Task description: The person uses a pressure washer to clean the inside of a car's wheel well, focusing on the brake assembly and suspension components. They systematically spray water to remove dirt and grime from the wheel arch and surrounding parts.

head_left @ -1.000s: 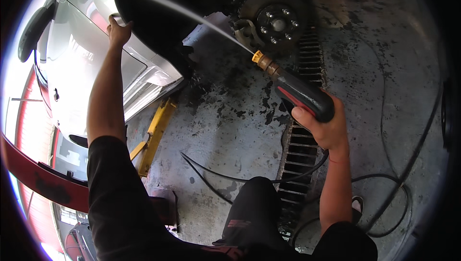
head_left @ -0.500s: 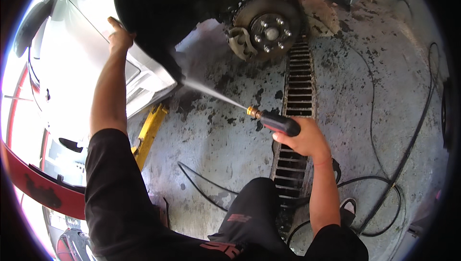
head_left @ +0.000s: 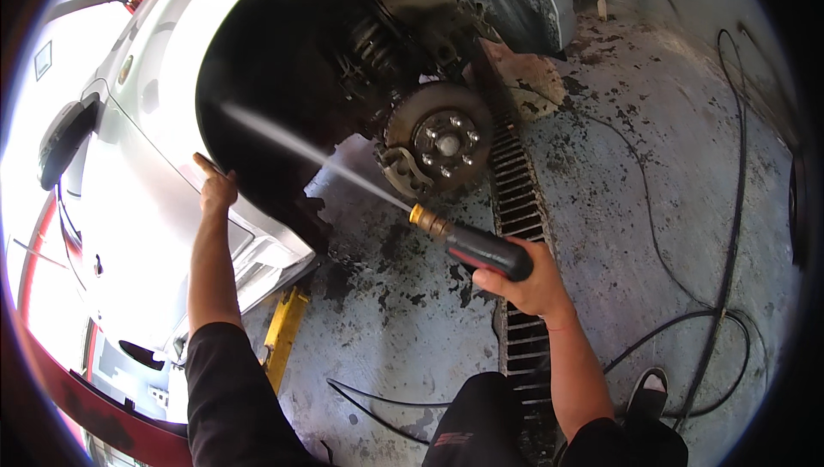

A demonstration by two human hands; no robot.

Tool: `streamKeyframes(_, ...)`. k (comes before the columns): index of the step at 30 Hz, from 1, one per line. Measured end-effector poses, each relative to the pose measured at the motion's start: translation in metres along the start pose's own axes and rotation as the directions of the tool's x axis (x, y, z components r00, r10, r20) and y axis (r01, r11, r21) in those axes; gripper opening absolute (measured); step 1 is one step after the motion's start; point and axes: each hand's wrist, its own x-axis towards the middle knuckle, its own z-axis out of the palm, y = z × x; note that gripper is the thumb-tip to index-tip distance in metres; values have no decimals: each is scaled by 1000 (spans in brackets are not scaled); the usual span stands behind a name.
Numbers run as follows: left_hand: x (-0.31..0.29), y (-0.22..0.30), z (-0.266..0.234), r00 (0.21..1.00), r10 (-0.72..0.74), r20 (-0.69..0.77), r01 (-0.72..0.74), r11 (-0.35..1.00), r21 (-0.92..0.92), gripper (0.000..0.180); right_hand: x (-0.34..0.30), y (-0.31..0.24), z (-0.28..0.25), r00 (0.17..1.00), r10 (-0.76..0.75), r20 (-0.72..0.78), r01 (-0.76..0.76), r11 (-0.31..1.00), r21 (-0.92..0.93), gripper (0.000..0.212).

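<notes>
My right hand [head_left: 534, 285] is wrapped round a black and red pressure washer spray gun [head_left: 487, 249] with a brass nozzle tip. A white jet of water [head_left: 318, 154] shoots from it up and left into the dark wheel well [head_left: 257, 81]. My left hand [head_left: 218, 185] grips the wheel arch edge of the silver car fender [head_left: 163, 154], its fingers partly hidden behind the lip. In the wheel well, a bare brake disc with studs [head_left: 448, 142] shows, a brake caliper [head_left: 402, 172] at its lower left. A coil spring [head_left: 373, 45] is above.
A black hose [head_left: 736, 192] loops across the worn grey floor [head_left: 601, 209] at the right. A metal drain grate [head_left: 525, 321] runs under the disc and past my leg. At the left are a yellow lift arm [head_left: 281, 334] and a red beam [head_left: 94, 407].
The jet has swung from the lower sill corner up into the wheel well. The view has tilted up, showing more of the suspension. My left hand stays on the arch edge.
</notes>
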Motion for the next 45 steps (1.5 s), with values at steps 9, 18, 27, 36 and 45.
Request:
streamKeyframes(9,-3,12,-4,996,-61,67,52,990,133,116,2,25,17,985,-12,-172,66,948,313,39)
streamKeyframes(18,13,-15,12,1000,30,-11,-30,999,-14,116,2,26,49,995,7,95,-8,1000,14,40)
streamKeyframes(27,-2,-11,2,1000,-4,-31,5,1000,6,111,10,11,24,994,-107,16,104,986,129,41)
streamKeyframes(36,-6,14,1,996,-79,49,76,995,66,116,14,34,-15,894,-136,-426,335,836,435,38)
streamKeyframes(45,5,4,15,1000,-22,12,22,1000,22,112,16,8,-1,837,-75,-542,314,877,364,29)
